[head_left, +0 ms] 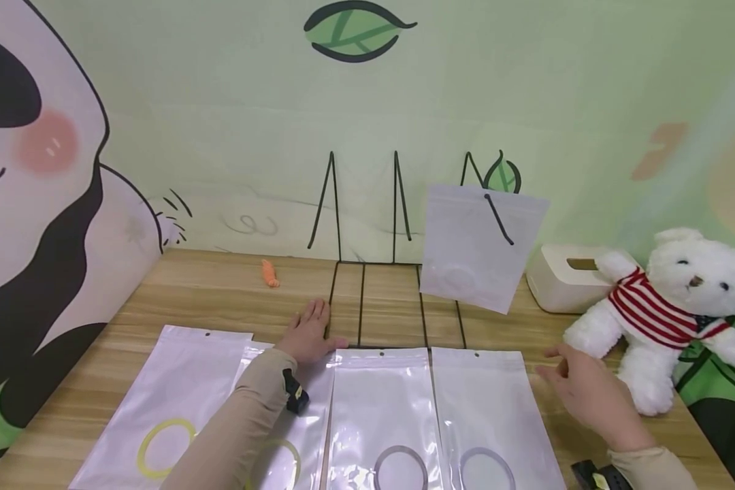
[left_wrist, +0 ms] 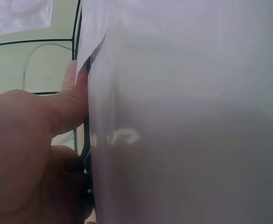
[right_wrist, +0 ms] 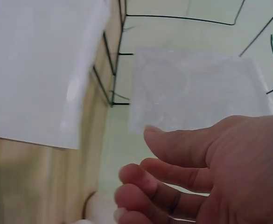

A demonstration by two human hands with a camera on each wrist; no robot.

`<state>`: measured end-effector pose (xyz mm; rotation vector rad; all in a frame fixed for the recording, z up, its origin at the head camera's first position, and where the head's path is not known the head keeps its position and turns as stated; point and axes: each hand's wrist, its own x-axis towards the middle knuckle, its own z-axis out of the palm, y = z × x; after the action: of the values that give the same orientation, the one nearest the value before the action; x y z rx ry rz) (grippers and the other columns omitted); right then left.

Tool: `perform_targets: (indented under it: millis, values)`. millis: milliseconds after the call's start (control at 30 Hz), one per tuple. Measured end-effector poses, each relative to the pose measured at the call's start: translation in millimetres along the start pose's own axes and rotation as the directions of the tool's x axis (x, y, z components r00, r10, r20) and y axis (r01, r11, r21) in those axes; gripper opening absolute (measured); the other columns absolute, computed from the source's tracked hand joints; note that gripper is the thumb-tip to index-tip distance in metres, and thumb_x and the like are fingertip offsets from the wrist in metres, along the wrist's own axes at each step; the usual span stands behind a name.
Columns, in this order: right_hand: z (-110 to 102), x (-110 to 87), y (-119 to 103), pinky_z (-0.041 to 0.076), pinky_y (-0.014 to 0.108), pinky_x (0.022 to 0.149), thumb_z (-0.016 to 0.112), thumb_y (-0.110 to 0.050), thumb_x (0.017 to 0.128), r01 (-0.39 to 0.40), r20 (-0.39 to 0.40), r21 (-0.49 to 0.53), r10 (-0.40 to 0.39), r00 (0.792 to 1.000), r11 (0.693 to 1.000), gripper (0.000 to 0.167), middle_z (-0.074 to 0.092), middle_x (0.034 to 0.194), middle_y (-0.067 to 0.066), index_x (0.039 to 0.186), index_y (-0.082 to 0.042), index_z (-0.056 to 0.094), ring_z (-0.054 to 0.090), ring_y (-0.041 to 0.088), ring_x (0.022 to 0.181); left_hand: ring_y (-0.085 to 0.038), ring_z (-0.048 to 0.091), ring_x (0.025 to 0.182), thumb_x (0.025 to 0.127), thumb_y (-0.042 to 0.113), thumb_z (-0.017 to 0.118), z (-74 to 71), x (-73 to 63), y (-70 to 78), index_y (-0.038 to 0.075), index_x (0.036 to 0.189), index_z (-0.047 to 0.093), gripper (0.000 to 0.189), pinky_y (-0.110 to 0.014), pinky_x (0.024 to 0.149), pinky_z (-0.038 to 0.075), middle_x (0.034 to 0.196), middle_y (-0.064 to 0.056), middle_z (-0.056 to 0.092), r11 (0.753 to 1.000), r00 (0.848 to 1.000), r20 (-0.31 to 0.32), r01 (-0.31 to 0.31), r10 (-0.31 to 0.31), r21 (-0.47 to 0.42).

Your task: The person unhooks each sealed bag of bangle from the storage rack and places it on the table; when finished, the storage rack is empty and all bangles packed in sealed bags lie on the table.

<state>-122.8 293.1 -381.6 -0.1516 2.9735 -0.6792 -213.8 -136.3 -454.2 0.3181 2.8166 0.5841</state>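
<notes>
A black wire rack point(head_left: 395, 264) with three prongs stands against the wall. One white pouch with a hang hole point(head_left: 474, 248) hangs on its right prong. My left hand point(head_left: 306, 338) rests at the rack's front left corner, fingers extended; in the left wrist view its thumb point(left_wrist: 68, 105) touches the black wire beside a white pouch. Several flat white pouches lie in front: one with a yellow ring point(head_left: 202, 381), a partly covered one, and two with greyish rings, a middle pouch point(head_left: 380, 401) and a right pouch point(head_left: 486, 401). My right hand point(head_left: 591, 391) hovers right of them, fingers loosely bent, holding nothing.
A small orange carrot-like piece point(head_left: 269, 273) lies at the back left of the wooden table point(head_left: 233, 306). On the right are a white tissue box point(head_left: 563, 279) and a white teddy bear point(head_left: 664, 313) in a striped top. Behind is a wall with panda and leaf pictures.
</notes>
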Motion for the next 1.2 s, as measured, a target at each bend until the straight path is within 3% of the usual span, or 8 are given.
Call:
perform_targets:
  millis: [100,200,333,433,733,833,1033,1200]
  values:
    - [-14,5.7,-7,0.038,0.032,0.046,0.051,-0.042,0.1,0.015,-0.083,0.014,-0.014,0.996,1.0,0.05,0.058,0.079,0.004,0.123,0.002,0.057,0.048,0.015,0.057,-0.035,0.0,0.147,0.095,0.048,0.056,0.1,0.7,0.3,-0.009,0.151,0.012,0.09,-0.053,0.117,0.004,0.159,-0.024,0.004,1.0,1.0,0.003,0.002,-0.002,0.0]
    - [-26,13.2,-14,0.04,0.031,0.048,0.052,-0.038,0.1,0.07,-0.22,0.041,-0.059,0.974,0.997,0.045,0.061,0.082,0.007,0.12,0.002,0.06,0.05,0.016,0.059,-0.036,0.0,0.147,0.095,0.047,0.057,0.2,1.3,-0.3,-0.009,0.151,0.012,0.091,-0.053,0.117,0.004,0.159,-0.024,0.004,1.0,1.0,0.006,0.004,-0.004,-0.003]
    - [-37,26.1,-28,0.041,0.024,0.051,0.058,-0.029,0.099,0.147,-0.423,0.076,-0.102,0.9,0.986,0.037,0.063,0.085,0.013,0.116,0.003,0.063,0.053,0.019,0.067,-0.036,0.0,0.147,0.095,0.048,0.056,-0.7,1.5,-1.1,-0.009,0.151,0.013,0.091,-0.053,0.117,0.004,0.159,-0.024,0.004,1.0,1.0,0.004,0.006,-0.006,0.006]
    - [-41,37.5,-40,0.041,0.019,0.059,0.06,-0.028,0.098,0.169,-0.532,0.126,-0.077,0.843,0.978,0.038,0.063,0.092,0.016,0.119,0.003,0.062,0.054,0.022,0.078,-0.035,0.0,0.147,0.095,0.048,0.056,-1.4,1.3,-1.3,-0.008,0.151,0.012,0.09,-0.053,0.117,0.004,0.159,-0.023,0.004,1.0,1.0,0.003,0.007,-0.007,0.013]
    - [-43,69.1,-67,0.04,0.014,0.074,0.061,-0.027,0.096,0.212,-0.691,0.286,0.048,0.721,0.934,0.039,0.059,0.106,0.016,0.125,-0.001,0.061,0.055,0.02,0.095,-0.035,0.0,0.147,0.095,0.048,0.056,0.9,1.4,-1.8,-0.008,0.151,0.012,0.09,-0.053,0.117,0.004,0.159,-0.023,0.004,1.0,1.0,0.003,-0.001,0.001,-0.001]
    - [-44,77.1,-70,0.04,0.014,0.075,0.061,-0.028,0.097,0.225,-0.705,0.307,0.062,0.706,0.925,0.04,0.059,0.108,0.015,0.127,-0.003,0.061,0.055,0.021,0.097,-0.035,0.0,0.147,0.096,0.048,0.055,1.7,1.8,-2.1,-0.008,0.151,0.012,0.09,-0.052,0.117,0.005,0.159,-0.023,0.004,1.0,1.0,0.005,-0.001,0.001,0.006]
    - [-51,87.1,-74,0.041,0.014,0.077,0.059,-0.031,0.097,0.229,-0.701,0.334,0.078,0.709,0.914,0.041,0.058,0.11,0.013,0.13,-0.005,0.06,0.054,0.018,0.1,-0.035,-0.001,0.147,0.095,0.049,0.055,2.3,1.8,-2.8,-0.008,0.151,0.011,0.091,-0.052,0.117,0.004,0.159,-0.023,0.004,1.0,1.0,0.007,0.001,-0.001,0.008]
    - [-57,92.0,-76,0.042,0.013,0.076,0.06,-0.03,0.097,0.26,-0.722,0.337,0.071,0.688,0.905,0.039,0.06,0.109,0.012,0.127,-0.005,0.062,0.053,0.01,0.097,-0.035,-0.001,0.147,0.096,0.048,0.055,1.4,1.9,-2.4,-0.008,0.151,0.011,0.09,-0.053,0.117,0.004,0.159,-0.023,0.003,1.0,1.0,0.006,-0.002,0.002,0.006]
